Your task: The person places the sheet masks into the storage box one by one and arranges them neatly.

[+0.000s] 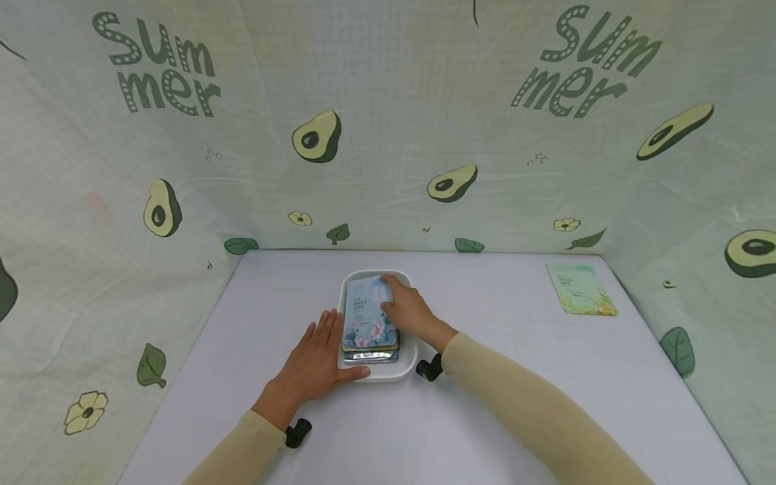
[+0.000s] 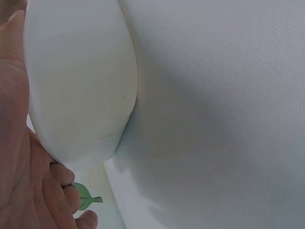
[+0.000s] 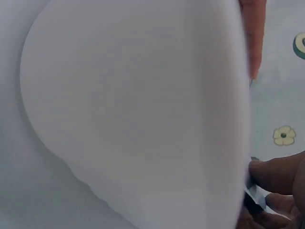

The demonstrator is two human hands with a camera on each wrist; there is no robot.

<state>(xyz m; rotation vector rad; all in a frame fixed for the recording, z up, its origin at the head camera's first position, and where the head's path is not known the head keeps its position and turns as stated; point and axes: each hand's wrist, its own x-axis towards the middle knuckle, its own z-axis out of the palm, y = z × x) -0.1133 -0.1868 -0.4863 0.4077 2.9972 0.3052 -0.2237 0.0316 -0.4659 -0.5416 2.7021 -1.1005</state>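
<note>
A stack of flat packets lies in a white tray point(image 1: 407, 360) on the table. On top is a light-blue packet point(image 1: 366, 313) printed with pink flowers; a silvery packet edge point(image 1: 371, 357) shows beneath it. My right hand point(image 1: 409, 311) grips the upper right side of the stack, thumb on the top packet. In the right wrist view, a dark and silvery edge sits between thumb and fingers; how many packets are held cannot be told. My left hand point(image 1: 312, 367) rests along the tray's left side, fingers straight and thumb over the near rim. The tray's outer wall point(image 2: 81, 81) fills much of the left wrist view.
A green packet point(image 1: 582, 289) with a floral print lies at the far right of the white table point(image 1: 485, 283). Cloth point(image 1: 388, 182) printed with avocados and leaves hangs behind and on both sides.
</note>
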